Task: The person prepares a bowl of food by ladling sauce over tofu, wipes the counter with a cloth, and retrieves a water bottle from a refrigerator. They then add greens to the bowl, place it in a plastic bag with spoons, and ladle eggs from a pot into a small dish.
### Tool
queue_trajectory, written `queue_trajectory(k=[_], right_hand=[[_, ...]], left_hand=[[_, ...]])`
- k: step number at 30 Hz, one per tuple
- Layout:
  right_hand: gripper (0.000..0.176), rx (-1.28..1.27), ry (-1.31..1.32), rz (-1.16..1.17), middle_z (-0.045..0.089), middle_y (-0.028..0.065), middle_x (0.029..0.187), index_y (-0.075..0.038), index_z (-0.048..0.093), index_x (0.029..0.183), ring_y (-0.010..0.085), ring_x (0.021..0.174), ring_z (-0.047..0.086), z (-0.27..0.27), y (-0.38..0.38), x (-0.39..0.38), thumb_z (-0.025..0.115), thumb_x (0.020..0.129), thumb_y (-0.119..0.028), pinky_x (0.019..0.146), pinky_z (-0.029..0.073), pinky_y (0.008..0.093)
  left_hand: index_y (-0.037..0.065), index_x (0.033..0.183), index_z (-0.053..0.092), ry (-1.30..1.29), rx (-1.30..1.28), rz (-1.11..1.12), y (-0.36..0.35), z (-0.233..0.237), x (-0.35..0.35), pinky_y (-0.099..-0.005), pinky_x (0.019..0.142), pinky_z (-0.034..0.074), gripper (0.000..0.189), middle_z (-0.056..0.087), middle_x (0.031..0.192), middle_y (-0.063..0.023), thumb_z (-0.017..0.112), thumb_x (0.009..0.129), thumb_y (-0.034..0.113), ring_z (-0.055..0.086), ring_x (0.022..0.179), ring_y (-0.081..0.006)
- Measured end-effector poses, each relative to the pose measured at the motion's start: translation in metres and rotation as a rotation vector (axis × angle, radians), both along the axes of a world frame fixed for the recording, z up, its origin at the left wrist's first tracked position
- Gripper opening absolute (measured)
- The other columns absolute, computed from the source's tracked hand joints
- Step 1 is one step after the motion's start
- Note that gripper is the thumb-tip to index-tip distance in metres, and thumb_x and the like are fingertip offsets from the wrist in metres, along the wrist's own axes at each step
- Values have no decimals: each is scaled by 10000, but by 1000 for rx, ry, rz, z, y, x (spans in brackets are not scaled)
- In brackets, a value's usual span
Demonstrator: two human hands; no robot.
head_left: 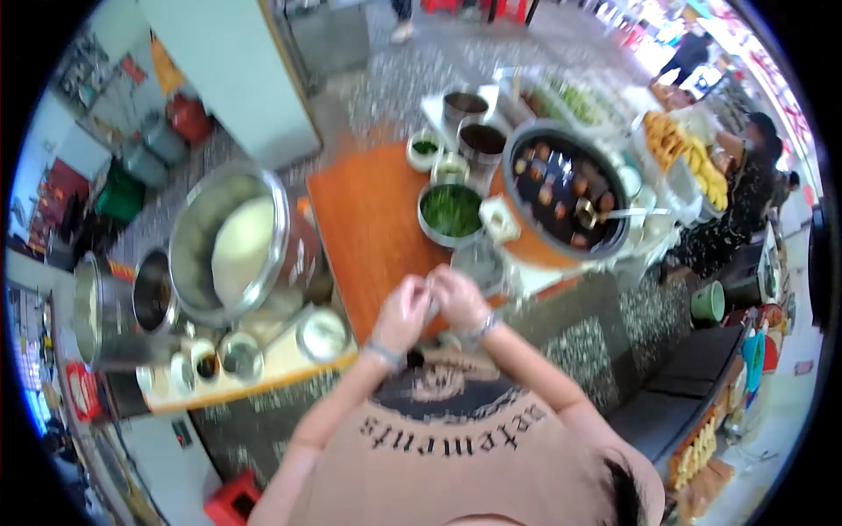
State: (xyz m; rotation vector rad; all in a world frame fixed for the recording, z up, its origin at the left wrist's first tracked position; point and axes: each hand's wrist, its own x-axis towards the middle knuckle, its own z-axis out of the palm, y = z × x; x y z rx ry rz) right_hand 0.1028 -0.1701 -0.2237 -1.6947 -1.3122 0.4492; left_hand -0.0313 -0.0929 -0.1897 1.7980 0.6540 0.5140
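Note:
My left hand (403, 311) and my right hand (460, 298) meet in front of my chest, above the near edge of the orange-brown table (368, 237). Both sets of fingers are pinched together, fingertips touching or almost so. Whatever lies between them is too small and blurred to name. Just past my right hand is a clear plastic container or bag (478, 263). Beyond it stands a metal bowl of chopped greens (450, 213). A large pot (566, 188) of dark liquid with eggs and a ladle (605, 213) stands to the right.
On the left, a big steel pot (272, 263) holds something pale, with small bowls (323, 335) on a ledge nearby. Fried dough sticks (671, 145) lie at the far right near a person in dark clothes (745, 193). A green bucket (707, 302) stands on the right.

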Motion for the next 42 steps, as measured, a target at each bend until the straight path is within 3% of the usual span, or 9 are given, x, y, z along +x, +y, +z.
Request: queue_trajectory(k=[6, 16, 18, 21, 25, 30, 33, 36, 42], right_hand=[[155, -264, -2, 40, 626, 160, 817, -50, 595, 890, 335, 790, 612, 21, 3, -7, 517, 898, -183, 687, 488, 403], [165, -290, -95, 86, 627, 168, 847, -47, 586, 931, 356, 836, 601, 35, 6, -4, 508, 892, -188, 713, 481, 421], [150, -129, 32, 88, 619, 168, 839, -29, 567, 899, 357, 815, 598, 35, 7, -3, 504, 891, -165, 695, 475, 412], [141, -117, 209, 178, 612, 157, 827, -16, 555, 872, 330, 789, 598, 45, 5, -5, 500, 889, -144, 697, 468, 394], [137, -92, 215, 220, 604, 137, 854, -11, 562, 874, 279, 775, 583, 17, 6, -12, 491, 891, -127, 724, 460, 365], [132, -88, 314, 92, 599, 148, 822, 1, 556, 867, 288, 754, 577, 9, 9, -17, 491, 878, -113, 704, 464, 364], [120, -166, 97, -102, 611, 166, 860, -13, 570, 873, 323, 804, 593, 9, 16, -16, 554, 843, -128, 710, 479, 377], [145, 215, -229, 39, 615, 153, 883, -41, 571, 921, 332, 851, 594, 23, 13, -23, 592, 806, -127, 724, 488, 389], [346, -229, -278, 372, 572, 165, 1008, -42, 492, 1105, 348, 924, 598, -6, 13, -31, 593, 793, -152, 767, 500, 418]], left_hand=[[33, 978, 600, 237, 547, -3, 6, -6, -5, -393, 761, 486, 203, 636, 899, -170, 546, 816, 142, 612, 871, -332], [44, 830, 591, 280, 541, -26, 21, 16, -2, -428, 727, 482, 138, 620, 856, -179, 560, 816, 177, 603, 831, -344], [40, 854, 567, 390, -9, 5, 12, 43, 0, -432, 735, 485, 152, 591, 847, -194, 573, 802, 183, 600, 830, -364], [33, 858, 563, 458, 427, -62, 21, -2, -4, -442, 759, 492, 181, 589, 888, -220, 564, 820, 211, 608, 852, -383], [20, 909, 577, 631, 406, -144, 37, -35, -3, -437, 766, 492, 216, 595, 930, -241, 552, 828, 218, 602, 902, -396], [87, 1012, 620, 333, -466, 55, 36, -78, -7, -322, 608, 503, 294, 652, 929, -97, 476, 898, 316, 637, 810, -209], [144, 1054, 629, 369, -729, 2, 27, -5, -5, -280, 593, 498, 280, 647, 970, -28, 452, 922, 315, 622, 860, -146], [164, 1043, 623, 400, -790, -60, 41, -42, -13, -300, 654, 475, 286, 636, 970, -13, 418, 925, 325, 581, 839, -134], [101, 1052, 643, 420, -792, -155, 44, -38, -9, -313, 802, 487, 265, 647, 1016, -59, 452, 919, 228, 615, 920, -167]])
